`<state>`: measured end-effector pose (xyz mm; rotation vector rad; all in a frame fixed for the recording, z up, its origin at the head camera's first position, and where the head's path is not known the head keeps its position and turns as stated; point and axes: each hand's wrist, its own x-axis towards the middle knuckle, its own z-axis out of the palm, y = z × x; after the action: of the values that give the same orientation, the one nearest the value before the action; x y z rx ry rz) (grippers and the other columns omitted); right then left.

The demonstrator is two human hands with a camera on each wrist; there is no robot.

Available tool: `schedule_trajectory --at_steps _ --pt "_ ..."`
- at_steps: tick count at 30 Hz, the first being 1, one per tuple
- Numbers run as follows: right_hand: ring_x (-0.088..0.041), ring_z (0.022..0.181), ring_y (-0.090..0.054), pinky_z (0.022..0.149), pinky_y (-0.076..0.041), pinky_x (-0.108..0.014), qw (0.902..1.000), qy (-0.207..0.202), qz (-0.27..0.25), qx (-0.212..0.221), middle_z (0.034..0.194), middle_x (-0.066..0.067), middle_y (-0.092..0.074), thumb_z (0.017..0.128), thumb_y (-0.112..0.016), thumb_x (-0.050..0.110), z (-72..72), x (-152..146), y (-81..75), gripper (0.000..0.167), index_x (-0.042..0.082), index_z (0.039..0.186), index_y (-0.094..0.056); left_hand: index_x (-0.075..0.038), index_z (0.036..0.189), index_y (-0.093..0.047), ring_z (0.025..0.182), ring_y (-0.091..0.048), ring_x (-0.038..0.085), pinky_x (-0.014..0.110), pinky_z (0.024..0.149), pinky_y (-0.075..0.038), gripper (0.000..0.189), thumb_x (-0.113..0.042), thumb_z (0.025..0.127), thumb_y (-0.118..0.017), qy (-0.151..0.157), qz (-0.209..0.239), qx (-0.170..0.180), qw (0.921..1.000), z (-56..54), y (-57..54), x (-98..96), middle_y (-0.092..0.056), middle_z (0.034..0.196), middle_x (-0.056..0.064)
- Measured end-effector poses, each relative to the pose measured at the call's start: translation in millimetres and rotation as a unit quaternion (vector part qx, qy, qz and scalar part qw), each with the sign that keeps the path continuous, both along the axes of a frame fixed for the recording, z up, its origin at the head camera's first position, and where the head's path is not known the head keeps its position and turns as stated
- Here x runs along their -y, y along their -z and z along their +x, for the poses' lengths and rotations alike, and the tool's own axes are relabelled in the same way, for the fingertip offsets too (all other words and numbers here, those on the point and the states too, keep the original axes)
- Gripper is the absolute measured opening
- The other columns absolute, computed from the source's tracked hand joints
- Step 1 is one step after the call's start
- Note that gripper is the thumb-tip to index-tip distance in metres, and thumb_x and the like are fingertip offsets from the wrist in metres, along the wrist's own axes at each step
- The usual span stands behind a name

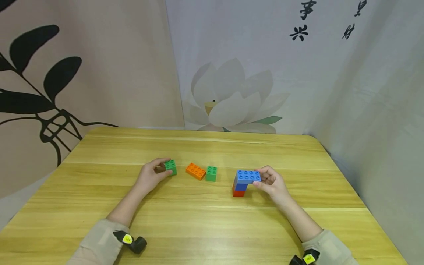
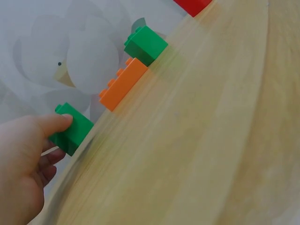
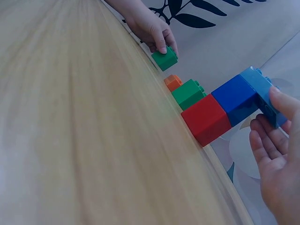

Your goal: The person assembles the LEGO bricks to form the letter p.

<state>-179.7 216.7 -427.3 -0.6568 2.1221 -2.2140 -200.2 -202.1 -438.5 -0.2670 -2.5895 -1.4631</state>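
Note:
My left hand (image 1: pixel 150 177) pinches a green toy building brick (image 1: pixel 170 167) between thumb and fingers, at the left of the other bricks. My right hand (image 1: pixel 273 183) pinches the overhanging right end of a light blue brick (image 1: pixel 248 176). That long brick lies across the top of a darker blue brick (image 3: pixel 235 100), which sits on a red brick (image 3: pixel 206 120) standing on the table. Between the hands lie an orange brick (image 1: pixel 195 171) and a second green brick (image 1: pixel 211 173), close beside each other.
The wooden table (image 1: pixel 185 228) carries all the bricks. Behind it hangs a pale curtain (image 1: pixel 132 73) with plant and flower prints. A strapped-on camera (image 1: pixel 132 241) sits on the left sleeve, another (image 1: pixel 306 257) on the right.

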Motion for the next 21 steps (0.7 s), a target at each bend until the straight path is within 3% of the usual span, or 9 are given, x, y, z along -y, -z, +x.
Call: schedule_trajectory --at_steps 13,21 --pt "-0.015 0.085 -0.061 0.074 -0.050 -0.024 0.9999 0.004 0.011 0.002 0.096 -0.002 -0.067 0.082 -0.068 -0.004 0.8 1 -1.3 0.027 -0.002 0.107 -0.056 -0.005 0.129 -0.060 0.077 -0.049 0.025 0.026 0.055 -0.046 0.045 -0.012 0.086 -0.073 0.001 0.028 -0.002 0.9996 4.6 -9.9 -4.3 -0.056 0.100 0.011" --pt "-0.015 0.086 -0.061 0.076 -0.050 -0.024 1.0000 0.004 0.009 -0.002 0.099 -0.002 -0.068 0.083 -0.068 -0.004 2.1 1 -3.6 0.026 0.000 0.106 -0.056 -0.006 0.124 -0.063 0.092 -0.047 0.025 0.036 0.074 -0.041 0.043 -0.014 0.084 -0.076 -0.006 0.030 -0.024 0.9992 5.3 -17.1 -12.3 -0.060 0.100 0.010"
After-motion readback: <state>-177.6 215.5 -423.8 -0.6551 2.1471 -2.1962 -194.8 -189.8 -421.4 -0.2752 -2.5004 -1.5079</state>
